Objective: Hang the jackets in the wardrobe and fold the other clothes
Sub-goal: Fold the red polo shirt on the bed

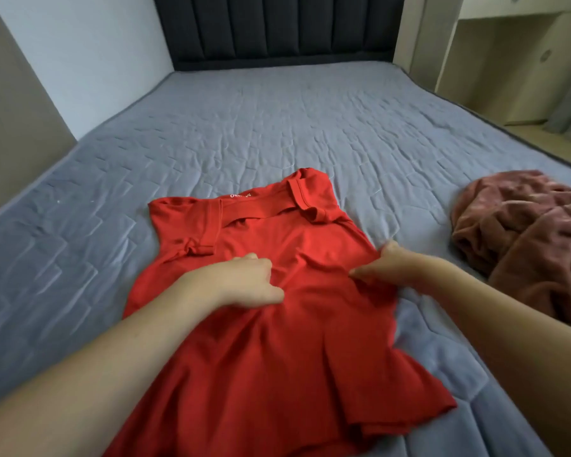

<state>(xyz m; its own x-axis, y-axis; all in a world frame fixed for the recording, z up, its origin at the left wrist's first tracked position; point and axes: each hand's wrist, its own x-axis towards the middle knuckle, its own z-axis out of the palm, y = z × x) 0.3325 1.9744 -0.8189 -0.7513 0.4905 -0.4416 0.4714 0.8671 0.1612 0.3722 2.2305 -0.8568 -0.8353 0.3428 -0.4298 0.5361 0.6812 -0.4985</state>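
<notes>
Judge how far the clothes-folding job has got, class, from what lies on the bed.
Done: nothing folded shows on the bed. In hand: the red shirt lies spread, both sleeves turned in; the left hand and right hand grip its middle. Left: finishing that fold, then the crumpled pink garment beside it.

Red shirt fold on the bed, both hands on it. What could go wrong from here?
1. The red shirt is bunched where the left hand and right hand hold it; folding now would likely lock in creases.
2. Its hem hangs over the near edge of the bed, so it could slide off.
3. The crumpled maroon garment lies close on the right and might snag a wide fold.
</notes>
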